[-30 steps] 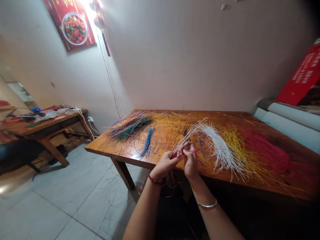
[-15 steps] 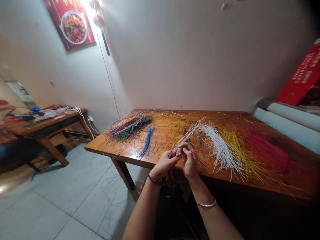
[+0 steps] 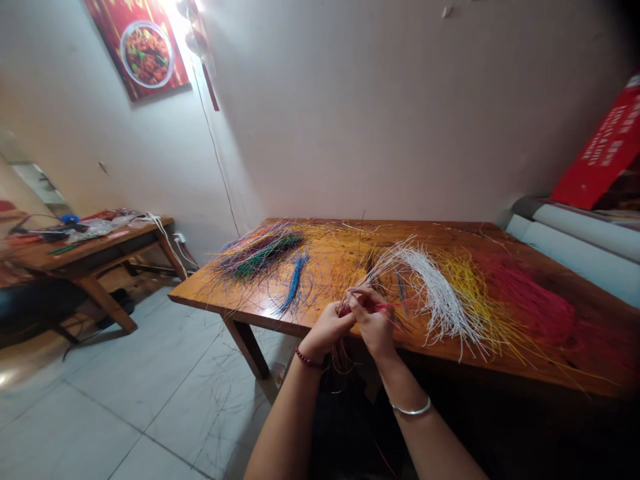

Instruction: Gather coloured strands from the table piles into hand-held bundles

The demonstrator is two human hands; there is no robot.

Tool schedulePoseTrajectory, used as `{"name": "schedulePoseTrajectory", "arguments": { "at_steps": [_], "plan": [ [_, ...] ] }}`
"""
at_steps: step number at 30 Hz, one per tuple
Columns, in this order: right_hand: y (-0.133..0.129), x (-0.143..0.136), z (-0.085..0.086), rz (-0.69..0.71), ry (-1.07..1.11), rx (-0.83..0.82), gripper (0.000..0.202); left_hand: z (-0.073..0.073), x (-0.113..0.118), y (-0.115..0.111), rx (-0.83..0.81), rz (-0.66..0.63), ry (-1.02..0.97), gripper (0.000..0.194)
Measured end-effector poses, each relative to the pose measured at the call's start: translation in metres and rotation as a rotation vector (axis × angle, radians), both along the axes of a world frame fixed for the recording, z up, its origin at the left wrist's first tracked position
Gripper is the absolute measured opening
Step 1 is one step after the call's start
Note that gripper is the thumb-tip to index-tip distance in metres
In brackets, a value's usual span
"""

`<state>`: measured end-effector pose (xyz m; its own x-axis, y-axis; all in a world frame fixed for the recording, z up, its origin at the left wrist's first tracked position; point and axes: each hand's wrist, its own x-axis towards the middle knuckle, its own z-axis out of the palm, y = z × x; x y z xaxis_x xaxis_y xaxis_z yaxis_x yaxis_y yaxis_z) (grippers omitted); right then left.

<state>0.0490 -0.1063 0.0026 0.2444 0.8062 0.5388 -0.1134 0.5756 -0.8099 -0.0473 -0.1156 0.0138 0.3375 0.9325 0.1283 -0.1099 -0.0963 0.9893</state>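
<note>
My left hand point(image 3: 333, 325) is closed around a mixed bundle of thin wires point(image 3: 342, 357), whose lower ends hang below the table's front edge. Pressed up against it, my right hand point(image 3: 375, 323) has its fingers curled, with pink-red wires point(image 3: 384, 307) poking out of the grip to the right. Just beyond both hands, a pile of white wires point(image 3: 440, 293) arches toward them. Orange wires point(image 3: 345, 270) lie behind the left hand. What the fingertips pinch is partly hidden.
Yellow wires point(image 3: 473, 293) and a red heap of wires point(image 3: 540, 307) lie on the wooden table point(image 3: 320, 233) at right. Blue wires point(image 3: 295, 283) and a green bunch point(image 3: 265, 259) are at left. A rolled sheet point(image 3: 575, 247) and red box point(image 3: 600, 147) flank the right end.
My right hand has moved left and closer onto the left hand, its fingers now over the bundle. The left hand keeps its hold in nearly the same place.
</note>
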Motion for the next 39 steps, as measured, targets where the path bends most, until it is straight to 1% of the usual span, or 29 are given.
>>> {"name": "schedulePoseTrajectory", "arguments": {
  "at_steps": [3, 11, 16, 21, 25, 29, 32, 35, 39],
  "plan": [
    [-0.002, -0.002, 0.003, -0.005, 0.018, -0.018, 0.016, 0.003, 0.001, -0.002, 0.001, -0.003, -0.011, 0.048],
    [-0.005, -0.002, 0.006, -0.014, 0.035, -0.050, 0.017, -0.001, 0.001, 0.000, -0.021, 0.032, 0.009, 0.050],
    [-0.007, -0.003, 0.010, -0.088, 0.030, -0.040, 0.017, 0.000, 0.001, 0.000, -0.004, 0.031, 0.001, 0.048],
    [-0.008, -0.003, 0.012, -0.098, 0.008, -0.041, 0.018, 0.000, 0.002, -0.001, -0.010, 0.026, -0.003, 0.046],
    [-0.007, -0.003, 0.010, -0.107, 0.010, -0.058, 0.020, 0.000, 0.002, 0.000, -0.004, 0.029, -0.008, 0.044],
    [-0.002, -0.003, 0.005, -0.105, 0.014, -0.101, 0.025, 0.000, 0.002, 0.000, 0.013, 0.020, 0.000, 0.042],
    [0.001, -0.003, 0.003, -0.087, 0.034, -0.116, 0.025, 0.002, 0.003, -0.001, 0.018, 0.015, 0.016, 0.042],
    [0.002, -0.002, 0.004, -0.067, 0.063, -0.128, 0.025, 0.003, 0.003, -0.001, 0.041, -0.003, 0.014, 0.041],
    [0.001, 0.000, 0.006, -0.074, 0.021, -0.145, 0.024, 0.002, 0.003, 0.000, 0.077, -0.018, 0.025, 0.040]
  ]
}}
